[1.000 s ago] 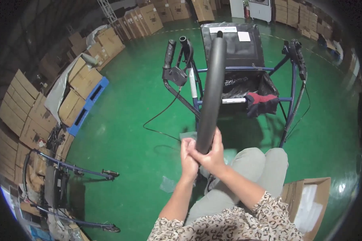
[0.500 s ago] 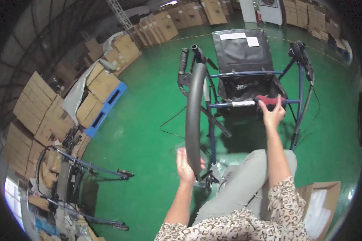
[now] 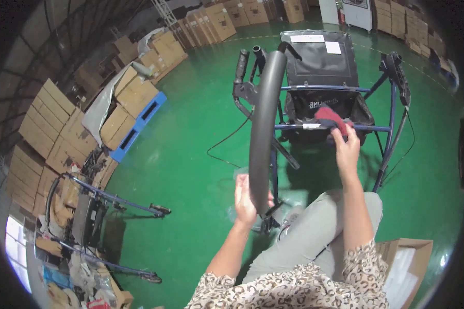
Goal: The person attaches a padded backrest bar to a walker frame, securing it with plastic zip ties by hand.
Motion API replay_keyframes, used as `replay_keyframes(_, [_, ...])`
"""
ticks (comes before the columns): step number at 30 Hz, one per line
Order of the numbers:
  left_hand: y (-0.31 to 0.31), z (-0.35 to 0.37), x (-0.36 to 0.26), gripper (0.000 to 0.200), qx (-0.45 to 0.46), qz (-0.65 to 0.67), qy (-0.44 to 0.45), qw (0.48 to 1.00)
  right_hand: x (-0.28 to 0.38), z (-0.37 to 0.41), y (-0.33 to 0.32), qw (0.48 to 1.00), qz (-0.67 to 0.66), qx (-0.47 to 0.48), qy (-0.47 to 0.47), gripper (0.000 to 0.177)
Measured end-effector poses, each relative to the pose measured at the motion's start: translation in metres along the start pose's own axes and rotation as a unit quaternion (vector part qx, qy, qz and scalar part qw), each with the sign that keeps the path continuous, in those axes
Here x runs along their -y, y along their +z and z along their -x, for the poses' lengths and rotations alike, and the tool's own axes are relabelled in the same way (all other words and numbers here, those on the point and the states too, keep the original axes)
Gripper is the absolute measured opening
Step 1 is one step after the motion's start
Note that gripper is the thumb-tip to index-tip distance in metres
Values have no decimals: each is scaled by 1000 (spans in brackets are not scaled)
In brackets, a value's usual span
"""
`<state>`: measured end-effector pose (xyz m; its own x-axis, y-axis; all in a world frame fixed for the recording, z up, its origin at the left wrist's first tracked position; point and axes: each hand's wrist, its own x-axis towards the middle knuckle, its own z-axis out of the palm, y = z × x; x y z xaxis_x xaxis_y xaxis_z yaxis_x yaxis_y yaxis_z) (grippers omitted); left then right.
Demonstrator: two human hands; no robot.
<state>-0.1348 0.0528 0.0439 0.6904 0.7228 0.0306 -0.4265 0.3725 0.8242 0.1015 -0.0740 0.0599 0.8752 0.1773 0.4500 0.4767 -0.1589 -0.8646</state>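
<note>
While sitting low before the blue walker frame [image 3: 392,129], holds 2 things at once, 1 in each hand. Grips the lower end of a long black padded bar [image 3: 265,113] with the left hand [image 3: 247,198], fingers and thumb closed around it. Holds this bar almost upright in the centre of the picture, slightly bowed, with the top end up beside the black handle grips [image 3: 241,64] at the upper middle. Probably holds it so in order to have it off the green floor [image 3: 180,154] and out of the way during work with the other hand. Raises the left forearm from the lower middle of the picture, elbow bent, wrist nearly straight.

Reaches forward with the right hand [image 3: 345,149], arm almost fully stretched, up to the blue crossbar [image 3: 371,128] right of centre. Takes a red cloth [image 3: 329,116] there between the fingertips, hand partly closed and fingers curled. Has the cloth draped over the crossbar, just below the black fabric bag [image 3: 319,56] at the top of the walker frame. Seems, judging from the curled fingers, to pinch the cloth and not only to touch it.

Sits among stacked cardboard boxes [image 3: 134,95] at the upper left, next to a blue pallet [image 3: 139,123], with more folded frames [image 3: 103,198] at the lower left and an open box [image 3: 404,262] at the lower right.
</note>
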Motion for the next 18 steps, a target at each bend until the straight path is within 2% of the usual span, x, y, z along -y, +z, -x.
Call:
replay_keyframes(1, [5,0,1,23,0,-4,6,1000,27,24,-1,999,-42,8,-13,30])
replay_keyframes(4, [15,-5,12,17,-31,-72,116,990,89,104,5,975,-116,134,-131,41])
replay_keyframes(5, [3,-15,29,15,-35,7,66,997,93,121,17,973,-131,162,-105,58])
replay_keyframes(6, [-8,-23,47,15,-37,86,12,996,96,138,27,969,-144,188,-76,83])
replay_keyframes(7, [-12,-24,56,14,-37,127,-17,991,98,147,34,967,-148,200,-61,96])
replay_keyframes(10, [-1,-10,50,33,71,206,3,976,106,135,49,951,-284,111,58,78])
replay_keyframes(11, [4,-3,40,32,58,1,94,994,114,119,47,929,-342,115,77,62])
replay_keyframes(12, [8,5,30,31,41,-202,182,961,121,104,45,904,-399,122,97,45])
replay_keyframes(13, [8,13,26,31,32,-298,223,927,129,88,40,890,-425,125,105,37])
replay_keyframes(15, [0,23,26,24,42,-377,255,889,145,49,25,834,-498,189,147,22])
replay_keyframes(16, [-4,26,24,22,47,-396,264,878,148,31,19,818,-515,202,155,21])
replay_keyframes(18, [-13,30,21,23,72,-360,224,903,141,-2,12,647,-672,264,245,33])
